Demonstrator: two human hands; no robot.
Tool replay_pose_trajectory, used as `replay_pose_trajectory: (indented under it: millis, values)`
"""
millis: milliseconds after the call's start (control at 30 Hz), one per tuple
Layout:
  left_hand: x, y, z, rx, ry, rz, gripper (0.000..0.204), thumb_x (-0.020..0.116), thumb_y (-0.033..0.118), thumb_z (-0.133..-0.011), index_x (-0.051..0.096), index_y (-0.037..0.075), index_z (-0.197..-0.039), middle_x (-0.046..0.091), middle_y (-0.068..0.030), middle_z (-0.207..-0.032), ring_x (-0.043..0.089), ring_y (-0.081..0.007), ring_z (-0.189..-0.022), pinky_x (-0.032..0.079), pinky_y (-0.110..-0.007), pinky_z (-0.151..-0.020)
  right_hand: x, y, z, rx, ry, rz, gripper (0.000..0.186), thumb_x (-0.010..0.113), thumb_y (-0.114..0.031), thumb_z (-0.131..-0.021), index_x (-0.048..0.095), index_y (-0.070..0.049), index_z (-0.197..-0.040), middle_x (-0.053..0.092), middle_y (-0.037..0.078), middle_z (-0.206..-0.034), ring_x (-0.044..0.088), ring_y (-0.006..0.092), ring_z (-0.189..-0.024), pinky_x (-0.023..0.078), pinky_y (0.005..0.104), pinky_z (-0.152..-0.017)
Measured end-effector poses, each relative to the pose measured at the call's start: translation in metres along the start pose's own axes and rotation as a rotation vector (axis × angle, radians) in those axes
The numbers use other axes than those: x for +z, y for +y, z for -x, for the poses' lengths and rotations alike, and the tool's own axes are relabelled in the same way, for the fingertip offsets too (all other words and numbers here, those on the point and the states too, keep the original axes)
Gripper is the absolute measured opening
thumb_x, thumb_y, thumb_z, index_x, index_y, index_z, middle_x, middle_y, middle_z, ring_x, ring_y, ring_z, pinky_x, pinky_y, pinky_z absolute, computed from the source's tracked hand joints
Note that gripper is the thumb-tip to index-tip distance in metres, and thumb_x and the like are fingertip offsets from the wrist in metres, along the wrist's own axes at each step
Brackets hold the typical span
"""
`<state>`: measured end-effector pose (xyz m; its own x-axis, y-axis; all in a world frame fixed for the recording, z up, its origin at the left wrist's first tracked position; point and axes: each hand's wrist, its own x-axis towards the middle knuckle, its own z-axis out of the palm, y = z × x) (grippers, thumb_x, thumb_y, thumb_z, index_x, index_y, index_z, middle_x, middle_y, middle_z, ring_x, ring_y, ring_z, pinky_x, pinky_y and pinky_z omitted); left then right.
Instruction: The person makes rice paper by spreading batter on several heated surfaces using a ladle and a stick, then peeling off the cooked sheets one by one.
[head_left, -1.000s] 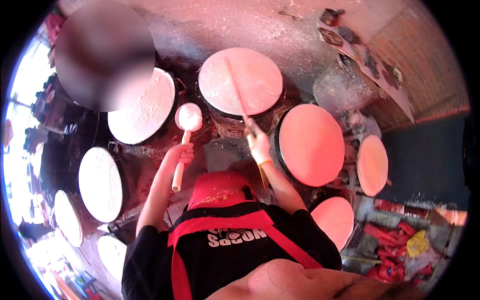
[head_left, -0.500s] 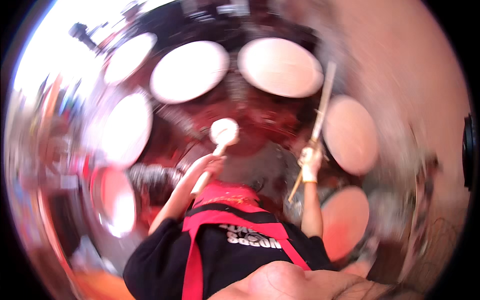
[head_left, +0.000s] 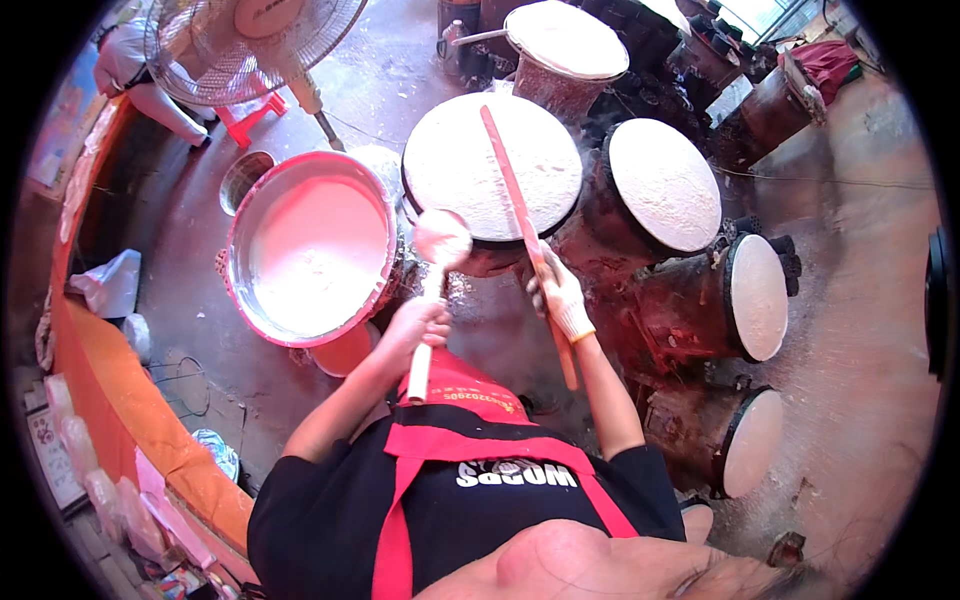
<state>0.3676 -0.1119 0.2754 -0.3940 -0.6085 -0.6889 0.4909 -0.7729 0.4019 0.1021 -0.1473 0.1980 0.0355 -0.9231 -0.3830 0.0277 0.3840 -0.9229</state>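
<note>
- Across the white-coated griddle (head_left: 556,224) dead ahead slants a long wooden stick (head_left: 513,190); from where I stand, I can't tell if it touches the coating (head_left: 450,145).
- Gloved, the right hand (head_left: 562,300) grasps that stick along its lower half.
- Bare, the left hand (head_left: 420,325) is wrapped around the handle of a ladle (head_left: 441,240), its bowl blurred at the griddle's near-left edge.
- Trouble I'd expect: a tipped ladle dripping over that edge, a hard press of the stick gouging the coating, or a hasty swing knocking both tools together.
- Just left stands a pink-rimmed basin (head_left: 246,240) of pale batter (head_left: 325,240).
- Beyond, upper left, looms a fan (head_left: 265,20).
</note>
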Motion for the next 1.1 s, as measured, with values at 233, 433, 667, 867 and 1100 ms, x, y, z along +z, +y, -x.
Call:
replay_pose_trajectory:
  millis: [233,433,667,867,1100]
  values:
    - [-0.098,0.077,0.036,0.106,0.106,0.170,0.010,0.044,0.002,-0.089,0.038,0.004,-0.097,0.039,0.0003,-0.068,0.035,-0.0027,-0.048,0.027,-0.015,-0.035,0.050,-0.004,-0.056,0.157,0.004,0.050,0.053,0.045,-0.028,-0.097,0.025,-0.013,-0.144,0.053,0.006,-0.061,0.044,0.0127,-0.035,0.036,0.0283,-0.032]
    - [-0.123,0.105,0.052,0.096,0.097,0.191,0.009,0.042,0.001,-0.091,0.037,0.002,-0.098,0.041,-0.0025,-0.072,0.036,-0.0026,-0.048,0.029,-0.014,-0.035,0.076,-0.014,-0.049,0.201,-0.031,0.182,0.053,0.043,-0.030,-0.097,0.025,-0.013,-0.144,0.053,0.005,-0.060,0.042,0.0117,-0.035,0.034,0.0272,-0.031]
    - [-0.124,0.113,0.055,0.003,-0.007,0.210,0.009,0.042,0.002,-0.091,0.037,0.002,-0.098,0.042,-0.0028,-0.072,0.036,-0.0028,-0.049,0.029,-0.014,-0.035,0.111,-0.022,-0.017,0.168,-0.004,-0.338,0.049,0.050,-0.033,-0.094,0.037,-0.016,-0.137,0.053,0.008,-0.057,0.040,0.0131,-0.034,0.034,0.0282,-0.031]
    - [-0.087,0.108,0.043,-0.116,-0.035,0.019,0.012,0.044,0.004,-0.092,0.039,0.003,-0.103,0.039,-0.0003,-0.068,0.034,-0.0027,-0.048,0.027,-0.014,-0.036,0.057,0.012,0.038,0.065,0.308,-0.418,0.047,0.051,-0.038,-0.093,0.039,-0.022,-0.135,0.053,0.008,-0.058,0.041,0.0145,-0.034,0.035,0.0284,-0.031]
    - [-0.015,0.076,0.005,-0.253,-0.183,-0.285,0.009,0.046,0.008,-0.093,0.042,0.005,-0.101,0.037,0.0013,-0.067,0.034,-0.0035,-0.049,0.028,-0.015,-0.036,-0.030,0.111,0.092,-0.266,0.962,-0.029,0.044,0.062,-0.023,-0.088,0.049,-0.017,-0.130,0.047,-0.005,-0.059,0.035,0.0046,-0.036,0.029,0.0221,-0.032]
